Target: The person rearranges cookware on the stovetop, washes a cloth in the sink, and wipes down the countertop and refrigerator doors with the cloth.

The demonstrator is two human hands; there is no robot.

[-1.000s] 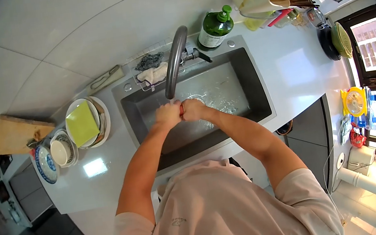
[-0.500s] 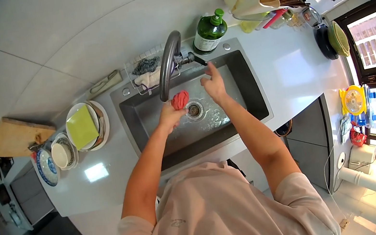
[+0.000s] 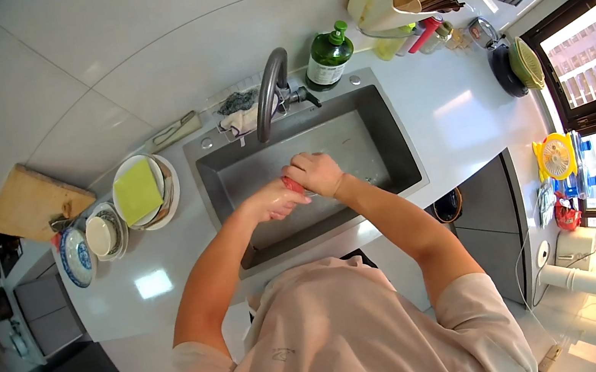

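Over the sink [image 3: 391, 164], both my hands are closed together around a crumpled red cloth [image 3: 292, 184]. My left hand [image 3: 272, 200] grips it from the left, and my right hand [image 3: 317, 174] wraps it from the right. Only a small patch of red shows between the fingers; the rest is hidden. The grey faucet [image 3: 272, 86] arches above and behind my hands, its black lever [image 3: 312, 98] off to the right. No stream of water is visible from the spout.
Behind the sink stand a green pump bottle [image 3: 329, 58] and a wire rack holding a whitish cloth [image 3: 240, 120]. Stacked plates with a green cloth [image 3: 138, 191], bowls [image 3: 100, 235] and a cutting board [image 3: 35, 202] are at left. A utensil holder [image 3: 394, 6] stands back right.
My right hand has left the faucet lever and come down to the red cloth. My left hand has drawn slightly toward me with it, and both hands now grip it.
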